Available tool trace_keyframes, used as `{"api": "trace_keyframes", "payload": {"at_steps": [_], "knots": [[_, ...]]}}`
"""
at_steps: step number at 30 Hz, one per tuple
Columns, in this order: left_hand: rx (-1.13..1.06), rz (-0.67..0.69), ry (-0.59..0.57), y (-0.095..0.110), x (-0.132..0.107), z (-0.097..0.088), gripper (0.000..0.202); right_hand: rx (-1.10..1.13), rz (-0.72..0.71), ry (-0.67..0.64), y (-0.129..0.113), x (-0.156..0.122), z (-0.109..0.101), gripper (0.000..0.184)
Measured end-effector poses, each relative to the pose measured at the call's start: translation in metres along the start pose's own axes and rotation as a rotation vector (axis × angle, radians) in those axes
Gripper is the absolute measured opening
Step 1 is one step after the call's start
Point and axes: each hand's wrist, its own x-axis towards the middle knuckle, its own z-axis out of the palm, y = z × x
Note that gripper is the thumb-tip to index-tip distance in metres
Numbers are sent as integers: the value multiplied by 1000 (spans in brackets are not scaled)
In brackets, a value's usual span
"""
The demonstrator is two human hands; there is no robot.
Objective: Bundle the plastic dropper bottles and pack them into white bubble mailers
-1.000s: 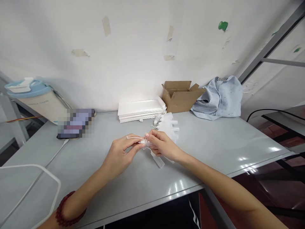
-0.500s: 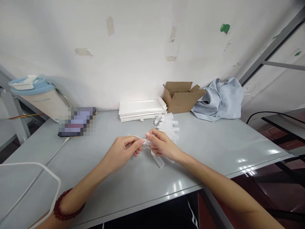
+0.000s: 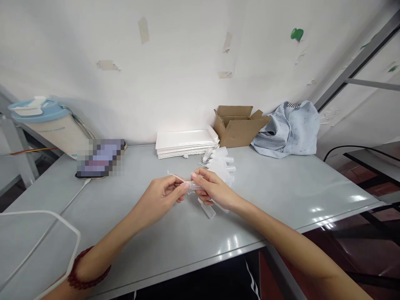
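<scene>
My left hand (image 3: 162,196) and my right hand (image 3: 213,189) meet over the middle of the grey table (image 3: 281,187). Between their fingertips is a small clear plastic piece (image 3: 193,186); the left pinches a thin clear tube (image 3: 175,176) that sticks out to the upper left. Both hands are closed in a pinch. Several clear plastic vials (image 3: 222,165) lie in a pile just behind my right hand, and one more vial (image 3: 207,210) lies under it.
A stack of white trays (image 3: 185,143) and an open cardboard box (image 3: 238,125) stand at the wall. Pale blue cloth (image 3: 289,129) lies at the back right. A phone (image 3: 99,160) with a white cable is at the left, beside a blue-lidded container (image 3: 46,125).
The thin tube in my left hand has tilted a little upward to the left. Both hands stay at the same spot, still pinching the piece.
</scene>
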Motion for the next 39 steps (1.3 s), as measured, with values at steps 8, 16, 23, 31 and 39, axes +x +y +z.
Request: {"api": "trace_keyframes", "payload": {"at_steps": [8, 16, 23, 31, 39], "knots": [[22, 54, 58, -5, 2, -4, 27, -318, -263, 195, 3, -2, 0, 31], [269, 312, 169, -18, 2, 6, 21, 120, -2, 22, -1, 3, -3, 44], [-27, -48, -37, -3, 3, -4, 40, -399, -341, 234, 10, 0, 1, 30], [569, 463, 219, -13, -3, 9, 37, 79, -130, 26, 4, 4, -4, 40], [602, 603, 278, -18, -3, 13, 20, 89, -47, 60, -1, 2, -4, 42]]}}
